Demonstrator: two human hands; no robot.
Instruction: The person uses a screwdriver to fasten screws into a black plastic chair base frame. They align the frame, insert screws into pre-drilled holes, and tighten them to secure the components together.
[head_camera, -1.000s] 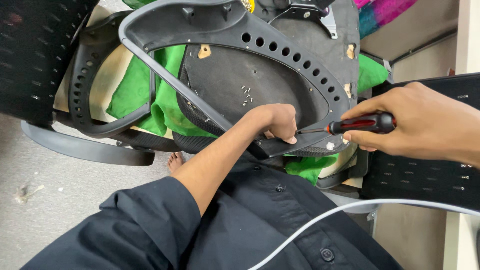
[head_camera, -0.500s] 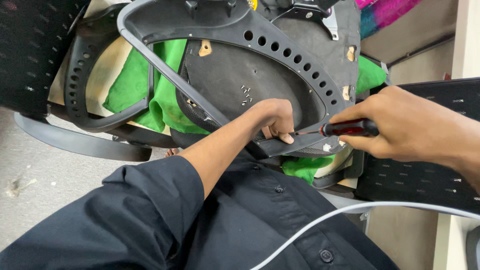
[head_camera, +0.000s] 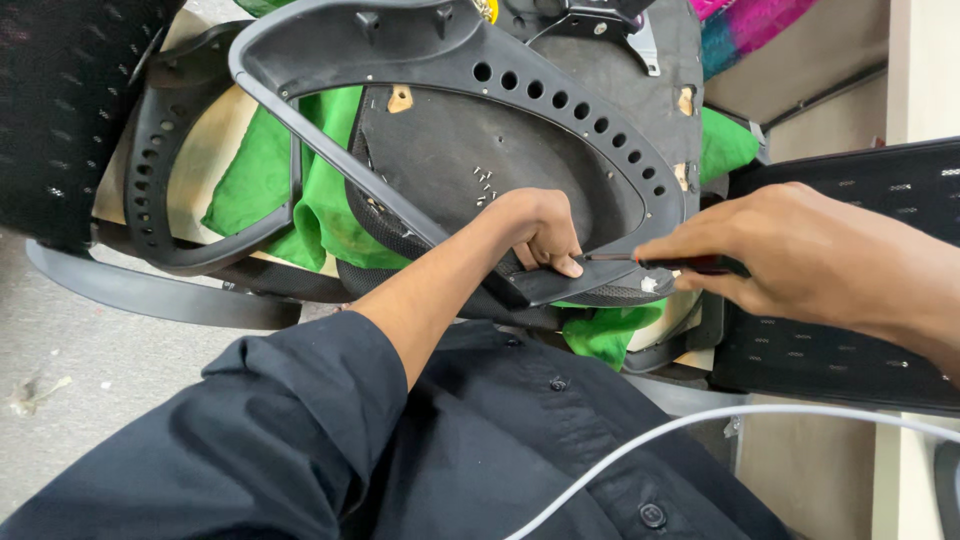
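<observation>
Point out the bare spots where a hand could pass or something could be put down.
Free: grey floor left of the sleeve, below the curved black bar. Crowded: where the left hand, right hand and screwdriver meet on the armrest frame.

A single head-worn camera is looking steeply down from above the person's chest, facing forward and away from the body. It is sitting close: the dark shirt (head_camera: 480, 450) is filling the near edge, and the upturned chair seat (head_camera: 520, 130) is reaching to the far edge. The left hand (head_camera: 545, 235) is lying near the centre, the right hand (head_camera: 790, 250) is coming in from the right, and bare floor (head_camera: 90, 370) is showing at near left. No second view is sharing the scene.
</observation>
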